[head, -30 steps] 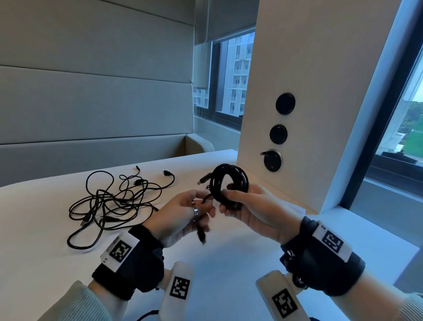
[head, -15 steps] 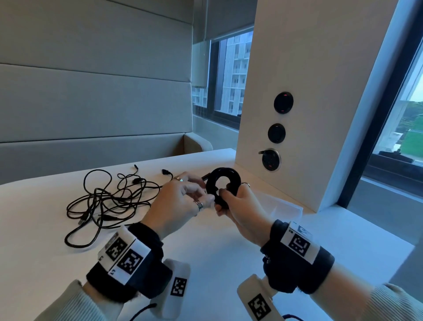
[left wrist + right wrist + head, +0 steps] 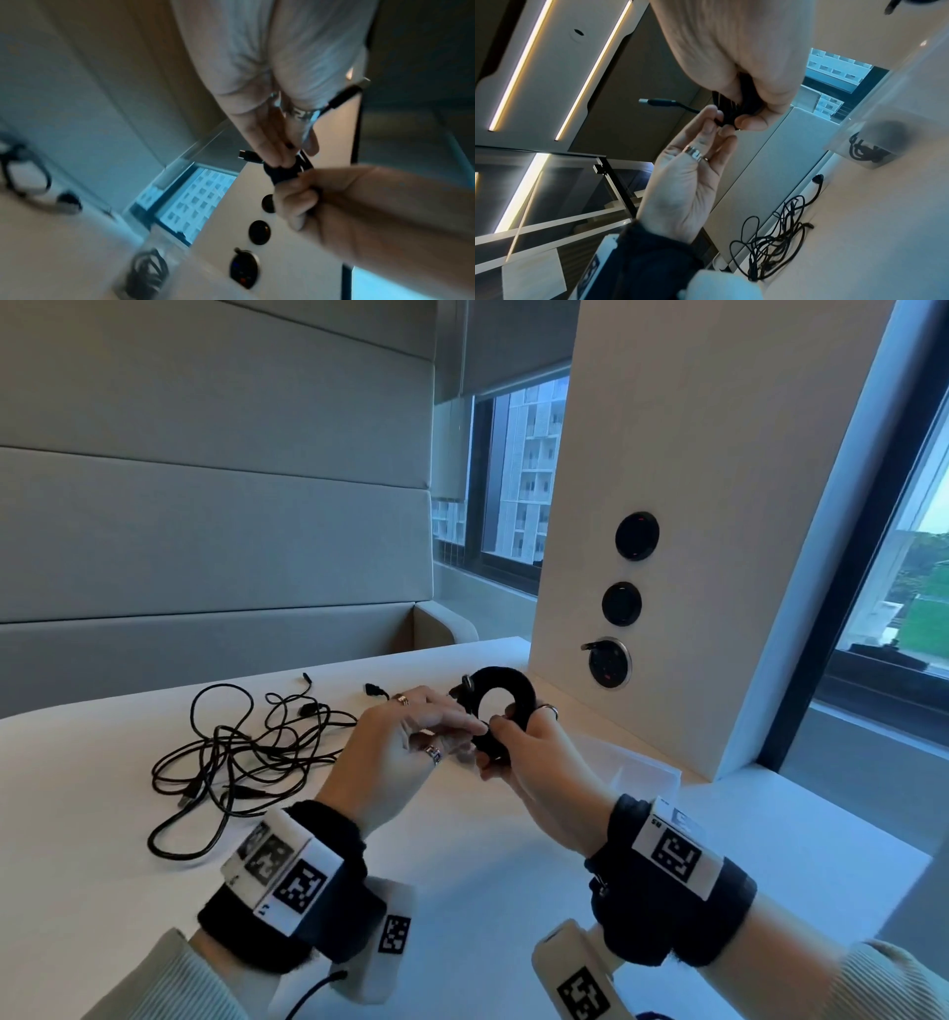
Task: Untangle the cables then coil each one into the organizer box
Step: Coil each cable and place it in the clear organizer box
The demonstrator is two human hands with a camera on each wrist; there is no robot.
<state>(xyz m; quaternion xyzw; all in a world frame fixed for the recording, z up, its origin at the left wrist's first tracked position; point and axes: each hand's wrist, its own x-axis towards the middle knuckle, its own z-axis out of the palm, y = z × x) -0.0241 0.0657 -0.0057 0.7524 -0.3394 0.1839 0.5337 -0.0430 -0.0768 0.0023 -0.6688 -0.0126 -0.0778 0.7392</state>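
A black cable wound into a tight coil [image 3: 506,685] is held up above the table between both hands. My right hand [image 3: 506,734] grips the lower side of the coil, thumb in front. My left hand [image 3: 475,727] pinches the coil's left edge with its fingertips. In the right wrist view a USB plug [image 3: 654,102] sticks out of the coil [image 3: 734,105] beside the left fingers [image 3: 716,121]. A tangle of thin black cables [image 3: 241,752] lies on the table to the left. The clear organizer box [image 3: 867,150] holds one coiled cable.
The white table [image 3: 462,891] runs to a white pillar [image 3: 693,505] with three round black sockets [image 3: 608,662] close behind the hands. The clear box [image 3: 629,762] stands at the pillar's foot. A padded wall and a window lie beyond.
The coil has been drawn much tighter and smaller. The loose end that hung below my left hand is now up at the coil. Both hands have moved slightly away from me.
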